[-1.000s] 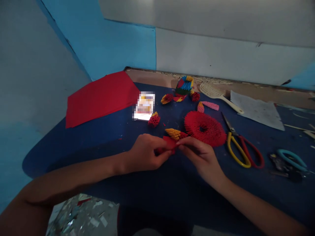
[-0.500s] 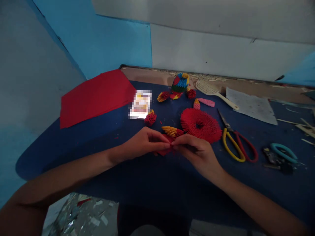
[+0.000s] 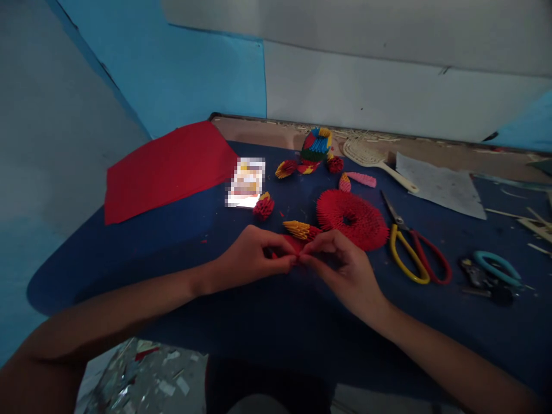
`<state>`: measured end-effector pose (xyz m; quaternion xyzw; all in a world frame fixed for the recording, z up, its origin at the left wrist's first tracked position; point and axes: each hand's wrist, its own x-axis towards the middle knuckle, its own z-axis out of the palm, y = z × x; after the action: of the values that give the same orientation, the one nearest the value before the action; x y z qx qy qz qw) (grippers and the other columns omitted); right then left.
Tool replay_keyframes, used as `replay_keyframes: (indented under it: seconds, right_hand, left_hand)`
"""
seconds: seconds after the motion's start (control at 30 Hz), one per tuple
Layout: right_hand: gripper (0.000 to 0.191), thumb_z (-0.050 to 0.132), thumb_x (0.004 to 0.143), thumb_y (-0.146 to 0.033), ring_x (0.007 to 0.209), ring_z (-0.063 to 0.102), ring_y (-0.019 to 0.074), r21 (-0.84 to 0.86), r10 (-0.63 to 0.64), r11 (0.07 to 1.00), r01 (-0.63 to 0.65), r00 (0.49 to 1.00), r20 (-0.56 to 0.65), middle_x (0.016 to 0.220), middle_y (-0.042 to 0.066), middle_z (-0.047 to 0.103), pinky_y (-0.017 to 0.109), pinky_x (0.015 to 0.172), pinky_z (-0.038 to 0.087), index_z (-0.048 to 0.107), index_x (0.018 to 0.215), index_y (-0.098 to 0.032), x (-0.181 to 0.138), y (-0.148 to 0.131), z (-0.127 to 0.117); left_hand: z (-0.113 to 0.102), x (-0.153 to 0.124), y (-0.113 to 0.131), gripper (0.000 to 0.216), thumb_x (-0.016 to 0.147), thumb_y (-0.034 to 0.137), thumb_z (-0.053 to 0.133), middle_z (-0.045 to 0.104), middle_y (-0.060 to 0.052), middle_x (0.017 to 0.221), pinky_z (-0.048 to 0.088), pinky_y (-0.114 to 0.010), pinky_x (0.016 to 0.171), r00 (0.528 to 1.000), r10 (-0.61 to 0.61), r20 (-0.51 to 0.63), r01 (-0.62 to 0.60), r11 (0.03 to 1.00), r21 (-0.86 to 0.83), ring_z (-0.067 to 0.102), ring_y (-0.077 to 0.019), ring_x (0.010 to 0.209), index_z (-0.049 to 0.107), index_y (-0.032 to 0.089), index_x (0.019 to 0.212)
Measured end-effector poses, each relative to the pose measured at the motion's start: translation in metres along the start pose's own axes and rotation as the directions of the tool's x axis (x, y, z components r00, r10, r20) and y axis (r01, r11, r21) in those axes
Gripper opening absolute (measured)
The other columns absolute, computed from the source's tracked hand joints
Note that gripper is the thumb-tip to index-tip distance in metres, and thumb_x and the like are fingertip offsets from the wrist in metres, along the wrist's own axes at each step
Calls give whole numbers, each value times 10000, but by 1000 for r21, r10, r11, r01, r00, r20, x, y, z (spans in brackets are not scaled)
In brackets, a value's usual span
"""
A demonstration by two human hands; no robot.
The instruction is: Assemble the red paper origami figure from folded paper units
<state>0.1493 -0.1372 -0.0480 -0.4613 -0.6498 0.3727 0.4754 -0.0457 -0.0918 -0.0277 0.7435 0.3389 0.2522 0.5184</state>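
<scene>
A small piece of red paper (image 3: 295, 246) is pinched between my left hand (image 3: 252, 257) and my right hand (image 3: 340, 267), low over the blue table (image 3: 267, 322). The fingertips of both hands meet on it, and most of the paper is hidden by them. Just behind the hands lies a yellow and red folded-paper piece (image 3: 301, 229). A round red ring of folded paper units (image 3: 351, 219) sits to the right of it.
A red paper sheet (image 3: 166, 168) lies at the back left, beside a small card (image 3: 247, 183). A multicoloured paper model (image 3: 317, 145), small red pieces (image 3: 263, 206), a comb (image 3: 373, 158), yellow and red scissors (image 3: 414, 253), teal pliers (image 3: 495, 270) and a white sheet (image 3: 440, 185) are spread behind and right.
The fingers of both hands have closed in over the red paper, so less of it shows now. The view has shifted slightly.
</scene>
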Motion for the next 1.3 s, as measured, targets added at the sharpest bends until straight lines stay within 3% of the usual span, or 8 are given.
replay_keyframes:
  seconds: [0.17,0.33,0.53,0.7,0.87,1.0,1.2,1.3]
  right_hand:
    - [188,781,762,-273,728,728,146,-88,3,996,2,998,59,822,10,762,250,670,592,690,916,-215,0,2,1]
    - [24,690,830,-214,661,715,121,-114,-10,993,16,999,54,754,-9,758,213,625,575,712,839,-211,1,-1,0]
    - [56,688,806,-159,522,674,104,-263,-180,951,160,982,-54,644,-24,730,177,489,528,691,759,-190,6,-1,6]
    - [94,685,830,-119,710,748,145,-561,-631,638,527,776,12,827,42,785,214,645,605,716,896,-179,8,2,2]
    - [264,596,881,-87,918,752,179,-628,-700,420,655,674,235,1030,105,776,270,785,633,694,1118,-146,5,-1,-2]
    - [333,565,889,-93,909,748,204,-603,-662,436,668,692,287,1047,122,766,311,747,635,680,1199,-139,4,0,0]
    - [184,609,905,-164,785,748,157,-393,-402,817,421,906,135,907,37,782,263,701,622,736,1023,-226,7,-1,-5]
    - [156,631,896,-193,765,744,160,-336,-333,868,365,931,151,873,23,779,276,708,617,733,1005,-240,8,-5,-10]
  left_hand:
    - [2,-1,1,99,798,139,641,737,-15,685,459,-131,540,993,47,-111,-39,997,72,645,-76,596,733,114,773]
    - [1,1,-2,200,867,177,555,739,-30,696,458,-142,547,989,139,-45,-128,974,187,650,-84,598,734,107,812]
    - [7,1,-5,208,828,161,581,715,-8,619,424,-142,530,978,163,-134,-128,963,239,611,-69,534,729,126,687]
    - [14,0,-3,195,807,210,588,712,-10,602,454,-150,506,958,63,-279,-34,994,106,630,-90,521,737,129,711]
    - [10,-1,4,222,800,227,557,730,-30,647,488,-158,526,959,-13,-282,3,999,-36,656,-102,563,728,120,708]
    - [6,-1,5,240,822,227,541,722,-28,640,492,-161,534,970,-6,-243,3,1000,-14,645,-94,560,724,120,710]
    - [6,-1,4,259,867,234,542,715,-18,652,492,-159,546,986,5,-167,-9,1000,-28,644,-89,597,724,131,715]
    - [4,0,5,267,885,282,554,719,-28,673,474,-159,504,995,-64,-82,52,989,-138,624,-87,576,726,126,753]
